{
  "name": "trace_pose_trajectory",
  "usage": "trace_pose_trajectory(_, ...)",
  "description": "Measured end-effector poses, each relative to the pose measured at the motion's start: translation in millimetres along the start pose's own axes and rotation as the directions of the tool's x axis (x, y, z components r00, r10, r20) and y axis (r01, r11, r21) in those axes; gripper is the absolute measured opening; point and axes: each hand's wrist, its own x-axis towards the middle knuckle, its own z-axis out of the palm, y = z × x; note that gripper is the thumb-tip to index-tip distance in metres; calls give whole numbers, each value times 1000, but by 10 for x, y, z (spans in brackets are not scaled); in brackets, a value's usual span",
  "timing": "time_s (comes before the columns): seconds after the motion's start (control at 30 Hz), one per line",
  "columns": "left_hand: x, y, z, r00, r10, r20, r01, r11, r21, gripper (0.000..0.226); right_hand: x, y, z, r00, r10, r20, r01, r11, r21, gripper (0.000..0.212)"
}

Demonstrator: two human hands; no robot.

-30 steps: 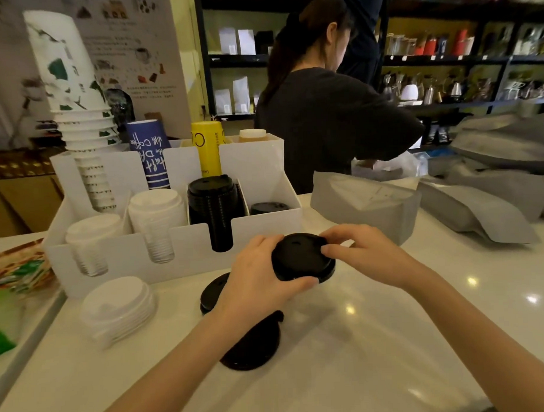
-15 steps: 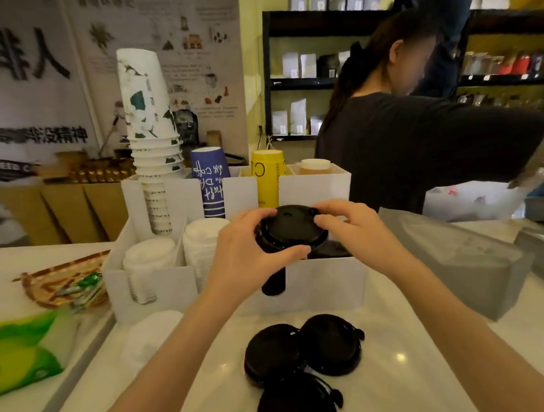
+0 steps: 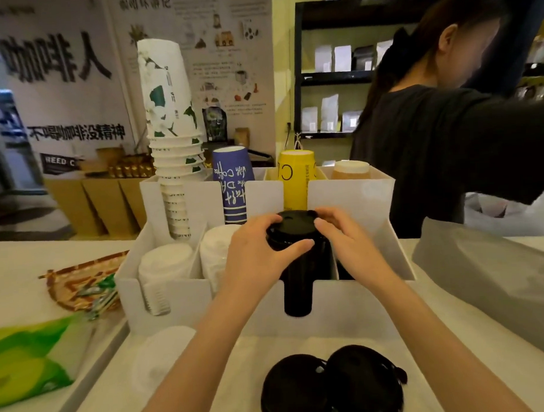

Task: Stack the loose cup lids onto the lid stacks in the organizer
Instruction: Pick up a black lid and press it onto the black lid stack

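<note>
A white organizer [image 3: 175, 294] stands on the counter with lid stacks in its front slots. My left hand [image 3: 257, 255] and my right hand [image 3: 347, 243] both grip a black lid [image 3: 294, 223] that rests on top of the tall black lid stack [image 3: 298, 285] in the third slot. Two white lid stacks [image 3: 165, 265] fill the slots to the left. Loose black lids [image 3: 332, 385] lie on the counter near me. Loose white lids [image 3: 165, 354] lie to their left, partly behind my left forearm.
Paper cup stacks, white-green [image 3: 173, 141], blue [image 3: 233, 182] and yellow [image 3: 296, 180], rise from the organizer's back row. A woven tray [image 3: 79, 286] and a green packet [image 3: 26, 362] lie at left. Grey bags [image 3: 495, 287] sit at right. A person in a dark top [image 3: 441, 150] stands behind the counter.
Both hands lifted a black lid from the counter, carried it forward and lowered it onto the black stack in the organizer. My view moved closer to the organizer.
</note>
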Motion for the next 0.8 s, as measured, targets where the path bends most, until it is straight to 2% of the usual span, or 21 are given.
trace_pose_trajectory(0.27,-3,-14,50,1000,5,28,-8,992,129,60,36,74,15,997,-68,38,71,994,-78,36)
trace_pose_trajectory(0.8,35,-29,16,988,-3,156,-18,991,136,58,-36,73,46,992,-126,-22,117,965,-234,34)
